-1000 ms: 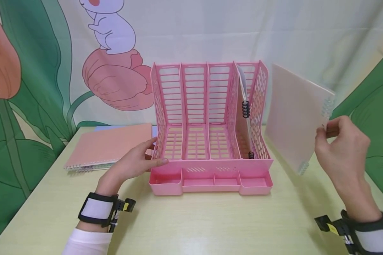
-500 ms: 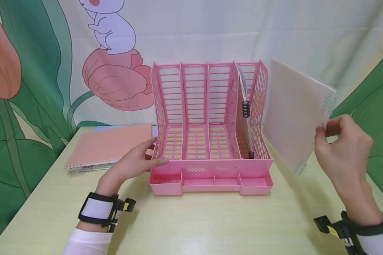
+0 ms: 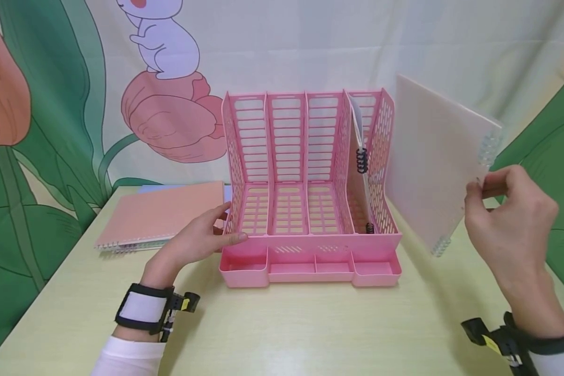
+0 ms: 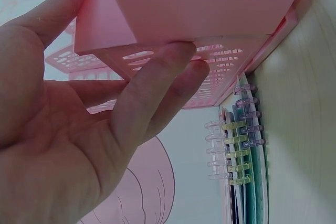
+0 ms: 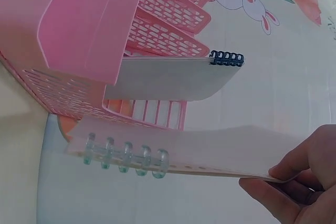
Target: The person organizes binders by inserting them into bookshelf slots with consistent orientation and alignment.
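Observation:
A pink file organizer (image 3: 310,243) with upright slots stands mid-table. My left hand (image 3: 198,236) holds its front left corner, thumb over the front edge and fingers against the side wall; the left wrist view shows the fingertips touching the perforated side. Off the organizer's right side, my right hand (image 3: 512,224) pinches a pale pink spiral notebook (image 3: 439,162) by its spine edge, between thumb and fingers. That notebook hangs upright above the table, with clear rings (image 5: 126,156) in two groups. Inside the rightmost slot, a notebook with black rings (image 3: 361,161) leans against the divider.
Left of the organizer lies a stack of spiral notebooks, a peach one (image 3: 169,214) on top and a blue one (image 3: 157,188) showing behind. Small trays (image 3: 310,279) run along the organizer's front. A printed curtain (image 3: 291,31) hangs behind the table.
My right hand has lifted the pale pink notebook slightly, its top left corner now higher and a little closer to the organizer. The left hand and the organizer have stayed put.

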